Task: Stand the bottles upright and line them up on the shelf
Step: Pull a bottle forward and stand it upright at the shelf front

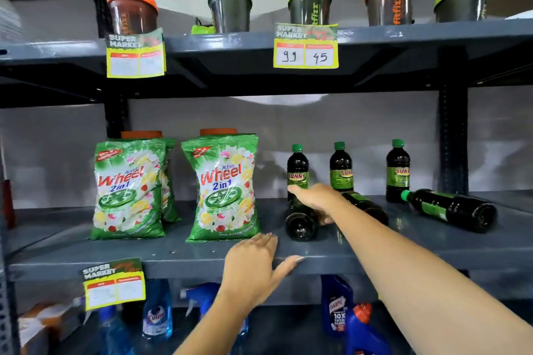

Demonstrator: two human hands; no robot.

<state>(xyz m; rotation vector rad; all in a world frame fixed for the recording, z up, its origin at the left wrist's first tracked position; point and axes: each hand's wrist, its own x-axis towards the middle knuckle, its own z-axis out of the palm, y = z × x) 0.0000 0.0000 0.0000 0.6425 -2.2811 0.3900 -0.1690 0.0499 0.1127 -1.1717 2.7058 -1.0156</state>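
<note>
Three dark Sunny bottles with green caps stand upright at the back of the grey middle shelf (173, 251): a left one (297, 166), a middle one (341, 167) and a right one (398, 170). Three more lie on their sides. One lying bottle (300, 226) points its base at me, and my right hand (315, 199) lies over it with the thumb wrapped around its side. A second lying bottle (367, 206) is partly hidden behind my right forearm. The third (450, 209) lies at the right, cap pointing left. My left hand (253, 265) rests flat on the shelf's front edge, fingers spread.
Two green Wheel detergent bags (128, 187) (223, 187) stand on the left half of the same shelf. Shaker cups (230, 6) line the shelf above, with price tags (305, 46) hanging from its edge. Blue cleaner bottles (337, 311) sit on the shelf below.
</note>
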